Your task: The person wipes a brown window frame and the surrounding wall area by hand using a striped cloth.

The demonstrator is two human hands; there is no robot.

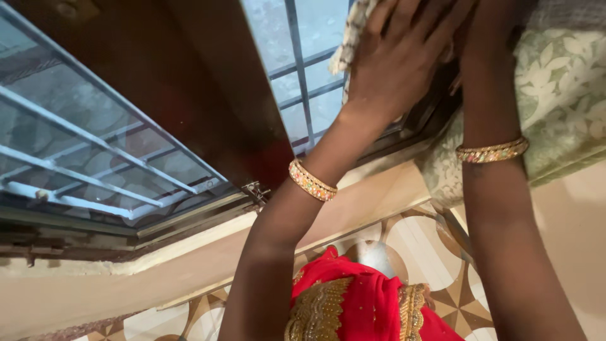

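Note:
My left hand (394,63) lies flat, fingers spread, on a pale patterned cloth (352,35) and presses it against the barred window glass (303,88) near the dark frame. My right hand (489,22) reaches up beside it at the picture's top edge, partly behind the left hand and cut off, close to a green floral curtain (562,82). I cannot make out its fingers. Each wrist carries a gold bangle.
A dark wooden window frame (189,82) separates this glass from a second barred pane (82,139) on the left. A small metal latch (255,189) sits at the frame's corner above a cream sill (189,252). Below are my red gold-embroidered garment (353,303) and patterned floor tiles (416,240).

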